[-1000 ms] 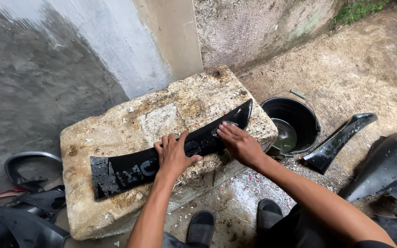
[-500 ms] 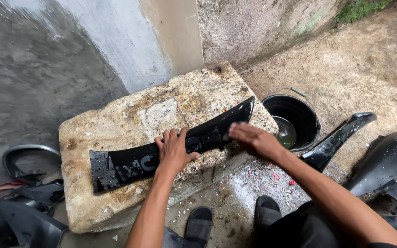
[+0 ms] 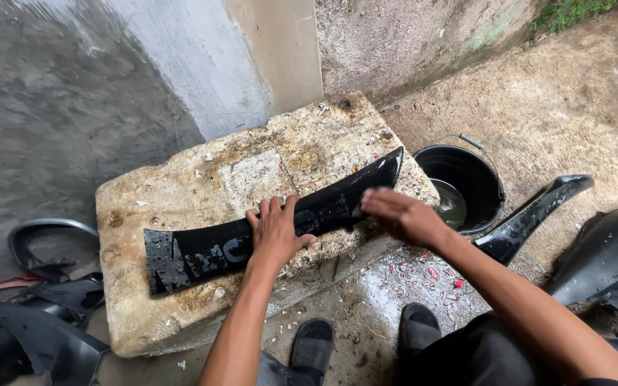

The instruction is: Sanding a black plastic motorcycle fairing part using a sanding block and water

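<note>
Pressing down with your left hand (image 3: 275, 234), you hold a long black plastic panel (image 3: 266, 232) flat on a rough, stained stone block (image 3: 202, 179). Your fingers are spread over the panel's upper edge near its middle, palm on the glossy wet surface, not gripping anything. The panel lies slantwise across the block, its broad squared end toward the lower left and its narrow pointed tip reaching the block's right edge.

Your right hand (image 3: 398, 214) sits over the panel's narrow end, just short of the tip. It is blurred, fingers together and curved downward; you cannot tell from this view whether it holds something small against the plastic or rubs bare.

Just right of the block stands a black bucket (image 3: 491, 187) with a wire handle and some murky water in the bottom. Beyond it, a curved black trim piece (image 3: 538, 211) lies on the wet concrete, and a larger dark fairing (image 3: 609, 250) rests at the far right edge. More dark panels (image 3: 37, 322) are piled at the lower left. Red flecks (image 3: 434, 273) are scattered on the ground near your sandalled feet (image 3: 312, 347).
</note>
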